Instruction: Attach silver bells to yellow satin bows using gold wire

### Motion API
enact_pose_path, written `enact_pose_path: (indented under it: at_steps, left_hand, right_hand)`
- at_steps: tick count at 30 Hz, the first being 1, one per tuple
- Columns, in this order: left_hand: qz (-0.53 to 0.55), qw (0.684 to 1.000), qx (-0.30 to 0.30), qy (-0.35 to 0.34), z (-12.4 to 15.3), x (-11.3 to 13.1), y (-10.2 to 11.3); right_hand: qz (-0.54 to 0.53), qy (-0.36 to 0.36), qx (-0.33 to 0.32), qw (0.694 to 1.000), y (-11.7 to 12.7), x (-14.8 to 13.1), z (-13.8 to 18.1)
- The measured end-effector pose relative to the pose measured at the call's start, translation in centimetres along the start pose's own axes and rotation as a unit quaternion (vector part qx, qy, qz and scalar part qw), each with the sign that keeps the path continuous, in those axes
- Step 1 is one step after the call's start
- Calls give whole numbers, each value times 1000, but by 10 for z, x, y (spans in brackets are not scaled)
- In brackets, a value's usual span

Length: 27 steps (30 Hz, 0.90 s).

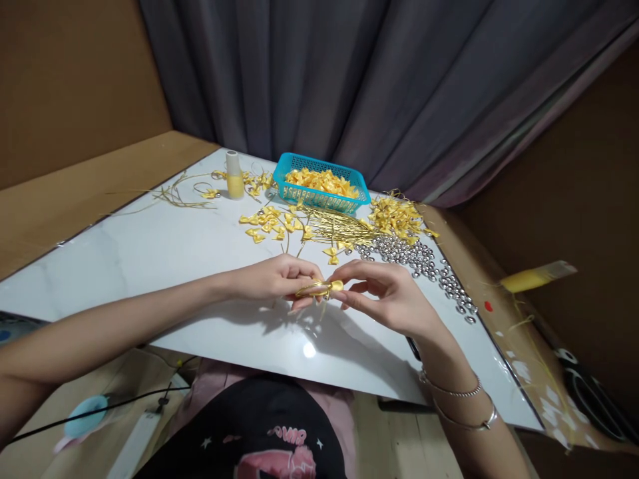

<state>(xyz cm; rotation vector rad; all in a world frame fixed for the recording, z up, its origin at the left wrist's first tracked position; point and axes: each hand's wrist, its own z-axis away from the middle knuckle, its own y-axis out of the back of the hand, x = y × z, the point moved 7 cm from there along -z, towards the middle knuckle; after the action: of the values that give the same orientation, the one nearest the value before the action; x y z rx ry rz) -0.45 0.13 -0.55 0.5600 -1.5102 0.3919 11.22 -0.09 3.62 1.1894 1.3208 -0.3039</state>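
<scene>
Over the front middle of the white table point(190, 259), both hands meet at one small piece. My left hand point(279, 276) is closed on a looped gold cord point(310, 287), pinched between thumb and fingers. At the cord's right end sits a yellow ribbon bow point(337, 286), which my right hand point(387, 296) pinches between thumb and forefinger. Fingers partly cover the piece, so how the bow and cord join cannot be made out. Thin cord ends hang below it.
Behind my hands lie loose bows point(267, 218) and a bundle of gold cords point(339, 226). Silver beads point(404, 254) and a heap of corded bows point(397, 216) spread rightward. A blue basket point(319, 161) holds bows; a yellow-filled bottle point(234, 178) stands left of it.
</scene>
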Motion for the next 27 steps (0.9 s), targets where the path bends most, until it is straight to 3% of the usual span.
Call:
enact_pose_path:
  at_steps: [27]
  left_hand:
    - [-6,999,-34,41,0,-5,-2]
  right_hand:
    - [23,1,-48,999,-3,0,-2]
